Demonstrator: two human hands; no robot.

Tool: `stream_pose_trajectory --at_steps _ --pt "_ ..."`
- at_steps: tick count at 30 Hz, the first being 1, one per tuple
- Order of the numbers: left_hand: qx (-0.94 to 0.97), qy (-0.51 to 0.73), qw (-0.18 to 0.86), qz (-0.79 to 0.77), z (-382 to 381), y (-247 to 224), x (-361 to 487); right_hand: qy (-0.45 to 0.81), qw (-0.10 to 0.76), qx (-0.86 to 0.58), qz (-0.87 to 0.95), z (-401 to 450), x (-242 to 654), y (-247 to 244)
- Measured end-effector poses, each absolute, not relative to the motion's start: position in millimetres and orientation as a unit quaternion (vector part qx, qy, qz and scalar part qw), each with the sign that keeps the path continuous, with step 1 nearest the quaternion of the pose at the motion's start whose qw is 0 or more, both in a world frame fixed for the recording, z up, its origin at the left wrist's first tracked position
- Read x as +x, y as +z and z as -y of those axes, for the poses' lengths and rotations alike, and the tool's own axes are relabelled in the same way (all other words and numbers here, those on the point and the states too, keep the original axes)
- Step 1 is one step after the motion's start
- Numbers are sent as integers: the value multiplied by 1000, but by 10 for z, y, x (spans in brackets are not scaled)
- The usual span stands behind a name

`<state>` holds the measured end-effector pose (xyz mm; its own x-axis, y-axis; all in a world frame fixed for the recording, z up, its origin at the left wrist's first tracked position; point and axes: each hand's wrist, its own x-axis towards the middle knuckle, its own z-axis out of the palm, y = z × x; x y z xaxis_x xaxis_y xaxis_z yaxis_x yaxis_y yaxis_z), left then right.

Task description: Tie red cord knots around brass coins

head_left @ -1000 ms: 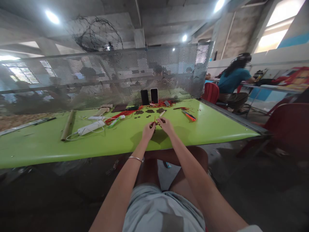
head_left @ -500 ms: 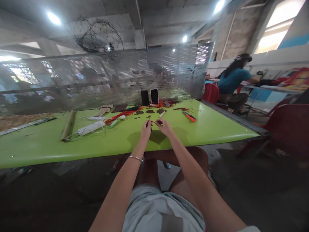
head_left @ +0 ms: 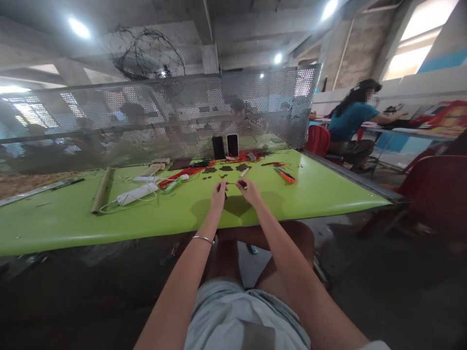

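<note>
Between my two hands a thin red cord is stretched, just above the green tabletop. My left hand is closed on the cord, and a short red end sticks up past its fingertips. A small dark piece shows below those fingers; its kind is hidden. My right hand pinches the other stretch of cord between thumb and forefinger. Just beyond the hands lie piles of dark coin-like discs and a pale stick.
An orange utility knife lies to the right. On the left are a white power strip, a green-handled tool, red cords and a brown tube. Two phones lean on the perforated metal screen. A person sits at another table.
My left hand has shifted slightly left, so the gap between the hands is wider and more red cord shows. The seated person's arm has moved.
</note>
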<state>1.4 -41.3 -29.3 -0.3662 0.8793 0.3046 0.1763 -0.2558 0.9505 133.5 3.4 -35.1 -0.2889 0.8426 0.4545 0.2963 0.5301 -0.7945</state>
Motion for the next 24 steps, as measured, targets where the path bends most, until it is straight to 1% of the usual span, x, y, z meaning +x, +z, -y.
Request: stream_pose_trajectory --at_steps 8,13,19,24 --pt "487 624 315 -523 398 -308 11 342 464 -401 712 -57 1347 -363" --pt "502 622 345 -493 400 -315 -1 402 450 -407 686 -116 1359 -387" --pt "536 582 410 -454 379 -353 -24 495 409 -353 680 -125 1318 -378" --pt "533 572 441 -440 343 -387 -56 529 399 -308 683 -88 1303 -374"
